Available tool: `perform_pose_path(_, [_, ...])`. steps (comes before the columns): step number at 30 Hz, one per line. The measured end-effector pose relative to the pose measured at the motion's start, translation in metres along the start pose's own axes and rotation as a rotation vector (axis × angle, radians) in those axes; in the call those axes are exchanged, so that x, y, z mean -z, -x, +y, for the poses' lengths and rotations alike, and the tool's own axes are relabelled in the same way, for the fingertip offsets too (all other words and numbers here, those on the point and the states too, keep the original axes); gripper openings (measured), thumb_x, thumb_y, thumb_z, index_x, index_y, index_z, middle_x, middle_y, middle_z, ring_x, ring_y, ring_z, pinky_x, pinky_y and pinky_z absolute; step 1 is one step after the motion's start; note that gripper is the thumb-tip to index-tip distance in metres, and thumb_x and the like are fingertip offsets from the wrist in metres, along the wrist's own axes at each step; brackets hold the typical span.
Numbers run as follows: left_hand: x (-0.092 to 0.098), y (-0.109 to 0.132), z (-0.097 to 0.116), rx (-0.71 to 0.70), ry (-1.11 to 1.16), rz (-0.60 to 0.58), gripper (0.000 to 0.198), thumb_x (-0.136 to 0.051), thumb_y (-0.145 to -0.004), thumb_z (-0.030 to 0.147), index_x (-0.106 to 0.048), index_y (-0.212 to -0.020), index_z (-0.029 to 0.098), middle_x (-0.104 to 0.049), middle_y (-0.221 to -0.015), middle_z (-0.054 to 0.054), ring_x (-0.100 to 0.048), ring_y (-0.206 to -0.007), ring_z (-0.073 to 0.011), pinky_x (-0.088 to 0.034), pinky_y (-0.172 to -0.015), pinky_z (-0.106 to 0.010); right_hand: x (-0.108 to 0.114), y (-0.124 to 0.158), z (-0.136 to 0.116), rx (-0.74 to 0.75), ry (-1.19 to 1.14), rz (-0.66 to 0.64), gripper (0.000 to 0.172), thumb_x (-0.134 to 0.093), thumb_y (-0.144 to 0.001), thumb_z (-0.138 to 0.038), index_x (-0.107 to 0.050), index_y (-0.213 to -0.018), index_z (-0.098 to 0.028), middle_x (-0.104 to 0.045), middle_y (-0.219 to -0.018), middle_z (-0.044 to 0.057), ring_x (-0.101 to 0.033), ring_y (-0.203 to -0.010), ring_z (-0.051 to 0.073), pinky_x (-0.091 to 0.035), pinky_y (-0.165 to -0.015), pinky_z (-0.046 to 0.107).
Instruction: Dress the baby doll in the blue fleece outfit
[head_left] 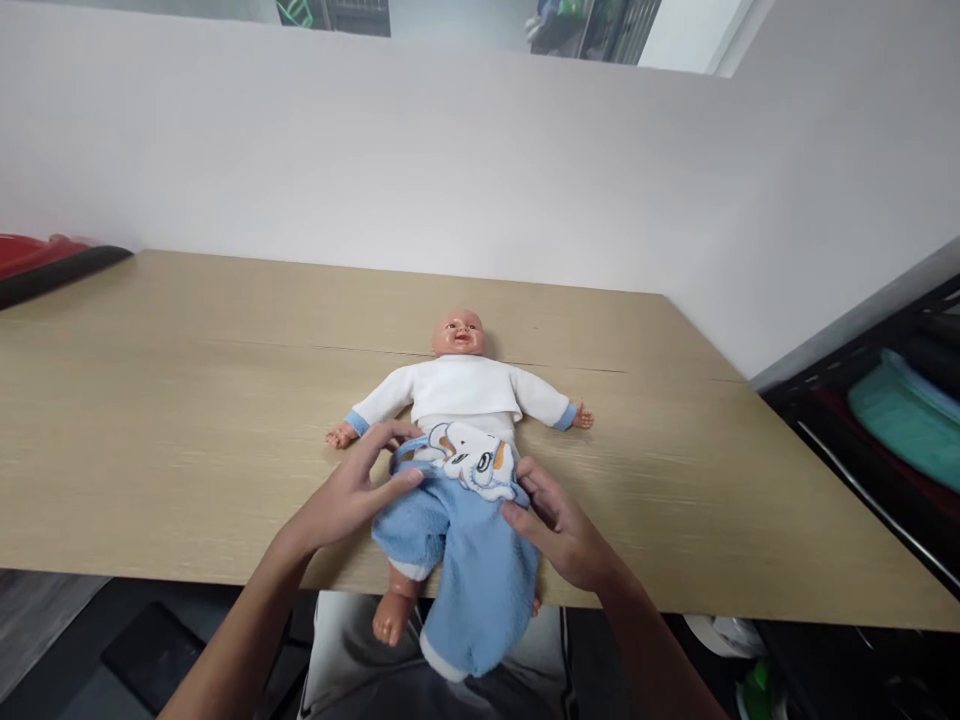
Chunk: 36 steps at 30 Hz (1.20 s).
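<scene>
A baby doll (459,333) lies on its back on the table, arms spread, in a white top (466,384) with blue cuffs. Blue fleece overalls (486,570) with a white animal-face bib cover its lower body. One doll leg (396,606) pokes out of the short trouser leg on the left; the other trouser leg hangs over the table's front edge. My left hand (346,498) pinches the overalls' waist on the left, by a blue strap loop. On the right side of the waist, my right hand (561,528) grips the fabric between thumb and fingers.
The wooden table (225,400) meets a white wall (360,150) at the back. A black rack with a teal item (904,410) stands to the right. At the far left lies something red with a black edge (67,270). My lap is below the front edge.
</scene>
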<state>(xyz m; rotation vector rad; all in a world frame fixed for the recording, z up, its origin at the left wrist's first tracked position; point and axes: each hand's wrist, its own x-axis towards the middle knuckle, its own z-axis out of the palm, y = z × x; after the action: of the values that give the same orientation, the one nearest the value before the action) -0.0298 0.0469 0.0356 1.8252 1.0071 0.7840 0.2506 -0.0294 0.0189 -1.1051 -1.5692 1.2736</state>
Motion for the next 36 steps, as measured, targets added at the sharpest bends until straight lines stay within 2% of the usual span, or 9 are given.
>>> perform_pose_path(3, [-0.013,-0.010,0.034,-0.061,-0.105,-0.074,0.064,-0.079,-0.088,0.048,-0.056,-0.145,0.028,-0.061,-0.146,-0.009,-0.058,-0.131,-0.0305,-0.047,-0.111,-0.039,-0.003,0.006,-0.009,0.004,0.157,0.086,0.025,-0.068,-0.095,-0.040,-0.057,-0.113,-0.025,-0.064,-0.103,0.001,-0.064,-0.101,0.020,-0.054,-0.094,0.031])
perform_pose_path(6, [-0.029,-0.027,0.058,-0.062,-0.067,-0.264,0.062,-0.080,-0.087,0.051,-0.061,-0.140,0.025,-0.072,-0.127,-0.007,-0.065,-0.116,-0.0300,-0.052,-0.098,-0.036,0.004,0.009,-0.021,0.077,0.274,0.163,0.028,-0.071,-0.092,-0.033,-0.058,-0.115,-0.024,-0.066,-0.107,0.003,-0.065,-0.102,0.022,-0.053,-0.097,0.033])
perform_pose_path(10, [-0.039,-0.041,0.058,-0.005,-0.020,-0.536,0.038,-0.080,-0.087,0.049,-0.071,-0.113,0.023,-0.072,-0.099,0.001,-0.067,-0.093,-0.0232,-0.049,-0.079,-0.029,0.031,0.022,-0.035,0.023,0.313,0.174,0.026,-0.069,-0.095,-0.035,-0.063,-0.118,-0.024,-0.069,-0.107,0.003,-0.067,-0.099,0.022,-0.054,-0.092,0.031])
perform_pose_path(13, [-0.041,-0.042,0.047,-0.015,-0.075,-0.686,0.030,-0.082,-0.084,0.046,-0.074,-0.099,0.021,-0.068,-0.089,0.001,-0.065,-0.083,-0.0214,-0.045,-0.069,-0.026,0.046,0.042,-0.036,-0.077,0.440,0.001,0.031,-0.075,-0.091,-0.040,-0.071,-0.120,-0.027,-0.073,-0.106,0.002,-0.068,-0.095,0.022,-0.055,-0.086,0.031])
perform_pose_path(19, [-0.047,-0.040,0.039,-0.124,-0.243,-0.687,0.027,-0.075,-0.092,0.044,-0.075,-0.109,0.022,-0.074,-0.110,-0.007,-0.066,-0.108,-0.0287,-0.049,-0.094,-0.036,0.026,0.068,-0.015,-0.113,0.454,-0.222,0.030,-0.086,-0.083,-0.040,-0.073,-0.107,-0.029,-0.065,-0.124,0.004,-0.063,-0.118,0.026,-0.053,-0.103,0.036])
perform_pose_path(23, [-0.049,-0.049,0.026,-0.101,-0.311,-0.655,0.026,-0.068,-0.095,0.038,-0.072,-0.116,0.023,-0.074,-0.117,-0.007,-0.067,-0.111,-0.0292,-0.049,-0.094,-0.037,0.004,0.061,0.013,-0.152,0.393,-0.092,0.016,-0.073,-0.089,-0.022,-0.063,-0.101,-0.025,-0.060,-0.120,0.003,-0.063,-0.116,0.022,-0.051,-0.105,0.035])
perform_pose_path(30, [-0.027,-0.092,0.007,-0.172,-0.371,-0.590,0.026,-0.068,-0.095,0.039,-0.070,-0.115,0.022,-0.073,-0.114,-0.007,-0.065,-0.109,-0.0283,-0.049,-0.094,-0.037,-0.003,0.019,0.047,-0.073,0.407,0.088,0.054,-0.062,-0.094,-0.022,-0.043,-0.145,-0.027,-0.058,-0.145,0.010,-0.055,-0.138,0.027,-0.044,-0.117,0.045])
perform_pose_path(33, [-0.015,-0.106,0.012,-0.197,-0.338,-0.654,0.043,-0.080,-0.085,0.051,-0.071,-0.111,0.019,-0.070,-0.110,-0.007,-0.064,-0.105,-0.0287,-0.049,-0.092,-0.036,0.008,-0.009,0.043,-0.029,0.445,0.070,0.060,-0.070,-0.089,-0.026,-0.047,-0.144,-0.024,-0.059,-0.146,0.013,-0.056,-0.137,0.030,-0.045,-0.116,0.047])
perform_pose_path(36, [-0.008,-0.112,0.013,-0.227,-0.239,-0.681,0.041,-0.083,-0.082,0.050,-0.070,-0.107,0.020,-0.067,-0.110,-0.005,-0.063,-0.105,-0.0276,-0.049,-0.093,-0.034,0.026,-0.038,0.033,0.058,0.463,0.032,0.044,-0.074,-0.086,-0.025,-0.058,-0.128,-0.022,-0.064,-0.130,0.012,-0.063,-0.121,0.029,-0.052,-0.105,0.044])
